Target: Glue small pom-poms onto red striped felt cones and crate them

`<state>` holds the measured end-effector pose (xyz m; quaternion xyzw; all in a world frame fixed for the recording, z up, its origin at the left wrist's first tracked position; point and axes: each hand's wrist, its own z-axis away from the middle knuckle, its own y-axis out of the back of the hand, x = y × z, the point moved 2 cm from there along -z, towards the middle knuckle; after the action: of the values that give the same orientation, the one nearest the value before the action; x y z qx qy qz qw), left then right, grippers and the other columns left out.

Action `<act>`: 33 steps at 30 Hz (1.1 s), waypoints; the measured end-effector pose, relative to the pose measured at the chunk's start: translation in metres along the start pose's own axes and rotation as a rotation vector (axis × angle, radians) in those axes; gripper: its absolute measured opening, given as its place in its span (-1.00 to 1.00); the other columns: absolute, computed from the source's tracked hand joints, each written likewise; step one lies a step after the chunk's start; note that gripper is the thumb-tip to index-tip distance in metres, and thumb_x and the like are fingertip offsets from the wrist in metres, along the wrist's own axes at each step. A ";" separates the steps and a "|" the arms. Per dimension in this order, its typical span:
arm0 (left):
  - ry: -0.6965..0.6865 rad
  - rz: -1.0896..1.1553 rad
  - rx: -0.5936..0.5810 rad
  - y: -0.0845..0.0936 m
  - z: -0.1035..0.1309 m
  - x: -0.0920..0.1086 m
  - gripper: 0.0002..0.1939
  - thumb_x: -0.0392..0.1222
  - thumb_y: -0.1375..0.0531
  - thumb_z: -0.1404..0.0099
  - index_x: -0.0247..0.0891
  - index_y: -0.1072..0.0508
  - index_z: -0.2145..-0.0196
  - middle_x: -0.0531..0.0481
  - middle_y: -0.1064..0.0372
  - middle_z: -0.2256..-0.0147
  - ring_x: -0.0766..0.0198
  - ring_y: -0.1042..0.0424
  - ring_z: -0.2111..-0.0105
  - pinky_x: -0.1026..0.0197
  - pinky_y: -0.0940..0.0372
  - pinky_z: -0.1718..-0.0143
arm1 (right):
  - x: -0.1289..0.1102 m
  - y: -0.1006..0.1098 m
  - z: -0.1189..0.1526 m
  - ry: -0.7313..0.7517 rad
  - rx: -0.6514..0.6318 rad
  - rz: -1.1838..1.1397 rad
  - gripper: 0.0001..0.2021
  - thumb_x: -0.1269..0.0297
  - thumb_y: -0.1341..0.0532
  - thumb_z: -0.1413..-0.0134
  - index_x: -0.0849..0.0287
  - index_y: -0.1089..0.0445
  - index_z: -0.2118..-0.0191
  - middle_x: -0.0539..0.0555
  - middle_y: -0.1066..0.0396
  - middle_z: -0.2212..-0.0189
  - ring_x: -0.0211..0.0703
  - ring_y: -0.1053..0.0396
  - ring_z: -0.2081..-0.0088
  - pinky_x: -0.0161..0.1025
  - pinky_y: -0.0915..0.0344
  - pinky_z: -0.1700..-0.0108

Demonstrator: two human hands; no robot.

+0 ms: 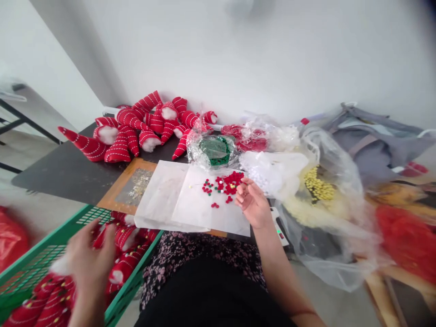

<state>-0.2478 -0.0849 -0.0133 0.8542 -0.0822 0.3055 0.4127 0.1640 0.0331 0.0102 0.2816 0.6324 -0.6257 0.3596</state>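
My left hand (91, 254), slightly blurred, is over the green plastic crate (136, 290), its thumb and fingers apart and no object visible in them. Below it lie red stuffed cone hats (124, 238) with white stitched stripes and white stuffing at their open ends. My right hand (254, 200) hovers at the right edge of a white paper sheet (200, 213), its fingers curled together. Whatever is between those fingertips is too small to make out. Beside them small red pompoms (235, 177) lie scattered, with a few green, white and yellow ones among them.
More red striped hats (129, 122) are piled on the dark table (61, 172) by the wall. Behind the paper lies a clear bag of green pieces (216, 150). At right are white pompoms (262, 170) and a plastic bag with yellow ones (318, 184).
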 end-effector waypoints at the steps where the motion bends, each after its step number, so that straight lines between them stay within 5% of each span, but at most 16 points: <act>1: -0.050 -0.001 0.031 -0.018 -0.001 0.028 -0.71 0.06 -0.29 -0.34 -0.12 -0.58 0.07 -0.05 -0.58 0.17 -0.08 -0.53 0.11 -0.13 -0.48 0.05 | 0.001 -0.006 0.002 -0.017 -0.022 -0.033 -0.69 0.06 -0.43 -0.14 0.01 -0.46 0.06 -0.08 -0.35 0.42 -0.28 -0.20 0.50 -0.31 -0.20 0.47; 6: -0.368 0.601 -0.388 -0.096 0.007 0.172 -0.76 -0.10 -0.30 -0.41 -0.18 -0.65 0.02 -0.18 -0.61 0.08 0.06 -0.60 0.09 0.05 -0.51 0.01 | 0.002 -0.021 0.019 -0.015 -0.069 -0.042 -0.70 -0.02 -0.35 -0.23 -0.02 -0.43 0.03 -0.06 -0.37 0.38 -0.25 -0.24 0.48 -0.28 -0.27 0.44; 10: -0.492 0.825 -0.477 -0.121 0.018 0.231 -0.80 -0.17 -0.34 -0.41 -0.17 -0.65 0.03 -0.16 -0.64 0.14 0.12 -0.61 0.16 0.09 -0.52 0.09 | 0.000 -0.021 0.031 0.004 -0.043 -0.017 -0.65 -0.07 -0.36 -0.19 -0.02 -0.43 0.01 -0.03 -0.39 0.36 -0.19 -0.31 0.43 -0.25 -0.32 0.41; 16: -0.489 0.906 -0.503 -0.131 0.017 0.244 -0.96 -0.23 -0.35 -0.41 -0.20 -0.63 0.23 -0.10 -0.63 0.26 0.16 -0.60 0.22 0.17 -0.47 0.19 | -0.003 -0.009 0.040 0.059 0.015 0.047 -0.63 -0.06 -0.39 -0.17 -0.01 -0.44 0.00 0.03 -0.46 0.30 -0.11 -0.40 0.30 -0.19 -0.41 0.27; 27: -0.600 0.856 -0.781 -0.131 0.008 0.249 -0.83 -0.22 -0.21 -0.50 -0.22 -0.46 0.31 -0.04 -0.52 0.35 0.24 -0.49 0.32 0.23 -0.37 0.25 | -0.002 -0.003 0.040 0.052 0.011 0.114 -0.55 -0.13 -0.38 -0.17 0.00 -0.43 -0.04 0.02 -0.43 0.34 -0.07 -0.37 0.29 -0.15 -0.36 0.23; 33: -0.534 0.901 -0.620 -0.133 0.018 0.247 -0.90 -0.20 -0.28 -0.47 -0.21 -0.54 0.25 -0.06 -0.58 0.32 0.24 -0.55 0.33 0.22 -0.45 0.22 | -0.006 -0.005 0.036 0.024 0.012 0.010 -0.56 -0.09 -0.40 -0.11 0.01 -0.44 -0.02 0.00 -0.42 0.39 -0.08 -0.35 0.34 -0.17 -0.34 0.28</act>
<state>0.0107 0.0150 0.0366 0.6225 -0.6216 0.1872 0.4372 0.1672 -0.0024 0.0193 0.2944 0.6316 -0.6242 0.3532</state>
